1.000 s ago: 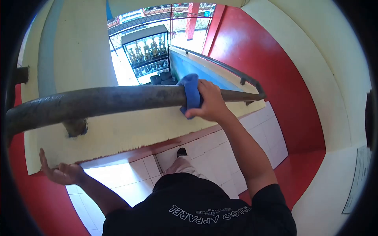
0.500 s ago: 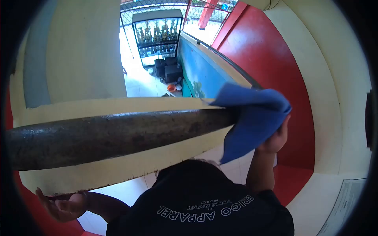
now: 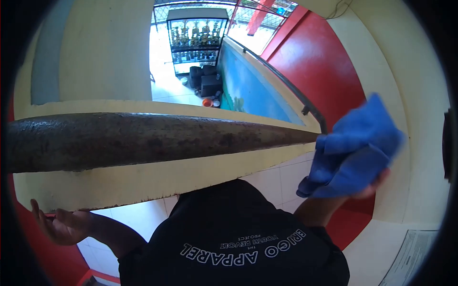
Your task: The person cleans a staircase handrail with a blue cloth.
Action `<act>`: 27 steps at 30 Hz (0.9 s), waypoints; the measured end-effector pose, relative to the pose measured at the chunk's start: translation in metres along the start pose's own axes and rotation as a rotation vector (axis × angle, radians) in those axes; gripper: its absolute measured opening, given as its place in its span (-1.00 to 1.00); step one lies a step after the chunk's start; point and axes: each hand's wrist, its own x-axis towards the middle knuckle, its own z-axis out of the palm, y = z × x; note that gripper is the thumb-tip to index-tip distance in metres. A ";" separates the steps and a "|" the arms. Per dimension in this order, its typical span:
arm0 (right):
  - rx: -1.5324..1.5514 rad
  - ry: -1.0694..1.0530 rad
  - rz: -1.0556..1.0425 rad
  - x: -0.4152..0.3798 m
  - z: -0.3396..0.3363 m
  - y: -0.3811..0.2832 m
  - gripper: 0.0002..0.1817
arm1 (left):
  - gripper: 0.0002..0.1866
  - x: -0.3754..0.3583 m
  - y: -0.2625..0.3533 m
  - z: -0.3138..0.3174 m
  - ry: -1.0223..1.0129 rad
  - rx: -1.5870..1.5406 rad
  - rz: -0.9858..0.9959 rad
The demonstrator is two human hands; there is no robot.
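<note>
A blue cloth (image 3: 355,150) hangs bunched in my right hand (image 3: 374,186), whose fingers are mostly covered by it. The cloth is at the right end of a dark, worn handrail (image 3: 157,140), overlapping its tip in this view. That rail runs across the view along the top of a cream half wall (image 3: 129,183). Out at the lower left, my left hand (image 3: 64,226) is turned up with its fingers apart, holding nothing, close to the bottom edge of the wall.
A thinner dark railing (image 3: 276,74) slopes down along a blue painted wall (image 3: 253,81). Beyond stands a glass cabinet (image 3: 198,43) with trophies, black boxes (image 3: 210,83) and an orange bowl (image 3: 207,102) on the floor. A red wall (image 3: 329,62) rises at right.
My right hand has moved right with the blue cloth, off the handrail's upper side to its end. My left hand has shifted slightly up and left in view, still unfilled.
</note>
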 end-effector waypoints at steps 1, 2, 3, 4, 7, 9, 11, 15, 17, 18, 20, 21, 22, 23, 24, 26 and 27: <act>-0.092 -0.073 -0.008 0.001 0.009 -0.001 0.02 | -0.65 0.001 0.006 0.002 0.002 0.018 -0.056; -0.290 -0.235 0.026 0.002 0.015 0.000 0.03 | -0.65 0.002 0.009 0.005 0.013 0.018 -0.050; -0.578 -0.502 0.068 0.003 0.019 0.005 0.04 | -0.65 0.002 0.012 0.009 0.023 0.017 -0.049; -0.814 -0.816 0.075 0.007 0.026 0.015 0.05 | -0.66 0.002 0.012 0.011 0.034 0.014 -0.049; -0.968 -1.245 0.092 -0.017 0.048 0.048 0.08 | -0.71 0.002 0.007 0.013 0.070 0.002 -0.003; -0.895 -1.161 0.099 -0.021 0.049 0.061 0.05 | -0.69 0.000 0.009 0.014 0.106 -0.049 -0.039; -0.815 -1.061 0.107 -0.020 0.049 0.068 -0.01 | -0.67 -0.001 0.010 0.013 0.132 -0.057 -0.072; -0.986 -0.993 0.121 -0.014 0.076 0.075 -0.02 | -0.66 0.004 0.010 0.021 0.164 -0.066 -0.113; -1.099 -0.969 0.036 -0.017 0.085 0.083 -0.02 | -0.66 0.003 0.013 0.024 0.181 -0.074 -0.123; -1.131 -0.953 0.038 -0.023 0.079 0.093 -0.02 | -0.66 0.003 0.013 0.024 0.181 -0.075 -0.122; -1.158 -1.011 0.098 -0.015 0.085 0.094 -0.04 | -0.66 0.001 0.011 0.022 0.157 -0.043 -0.105; -1.154 -1.083 0.158 -0.003 0.090 0.087 -0.06 | -0.66 0.001 0.010 0.020 0.132 -0.014 -0.088; -1.146 -1.152 0.220 0.009 0.096 0.082 -0.07 | -0.66 0.001 0.009 0.018 0.105 0.013 -0.068; -1.056 -1.297 0.334 0.022 0.101 0.085 -0.03 | -0.68 0.001 0.008 0.016 0.098 -0.001 -0.078; -0.958 -1.432 0.449 0.037 0.104 0.091 0.00 | -0.69 -0.002 0.009 0.016 0.091 -0.021 -0.086; -0.608 -1.558 0.841 0.057 0.105 0.118 0.12 | -0.72 -0.001 0.007 0.017 0.070 -0.035 -0.077; -0.349 -1.529 1.111 0.058 0.096 0.144 0.21 | -0.74 0.001 0.009 0.018 0.051 -0.028 -0.064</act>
